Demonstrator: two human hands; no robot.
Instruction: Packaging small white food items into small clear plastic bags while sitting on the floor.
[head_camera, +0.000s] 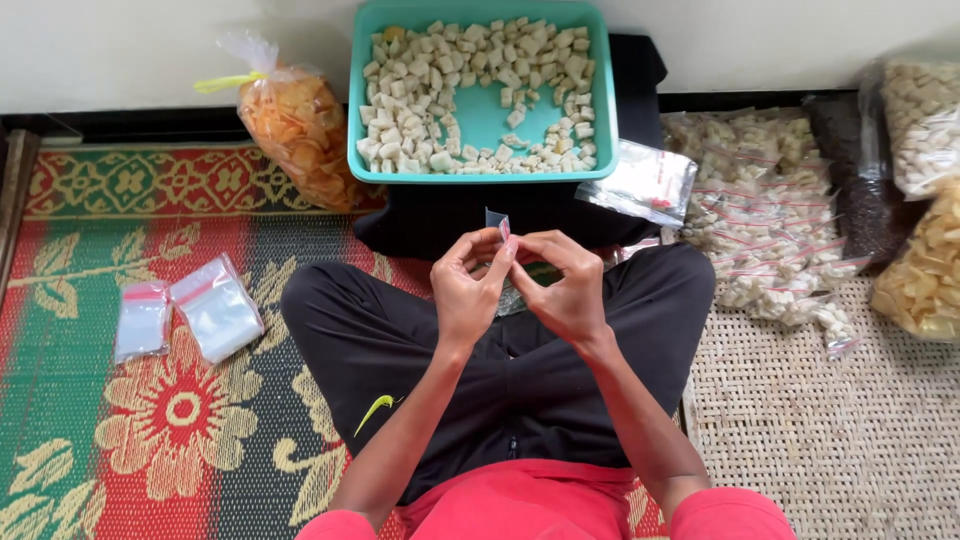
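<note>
Pinching a small clear bag (498, 224) at its mouth, the left hand (466, 287) and right hand (566, 290) close fingertips on it from each side, seemingly to part the strip. The bag sits just below the teal tray (365, 120) of pale pieces (420, 90). Right of the tray lie filled bags (760, 200); left of it, 2 stacks of empty bags (190, 312) and an orange snack sack (298, 125).

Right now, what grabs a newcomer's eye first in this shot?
The teal tray of pale snack chunks at top centre, on a dark cloth. Below it, the left hand and right hand pinch a small clear zip bag above crossed legs. A pile of filled zip bags lies on the woven mat to the right; an orange chip bag stands left of the tray.
</note>
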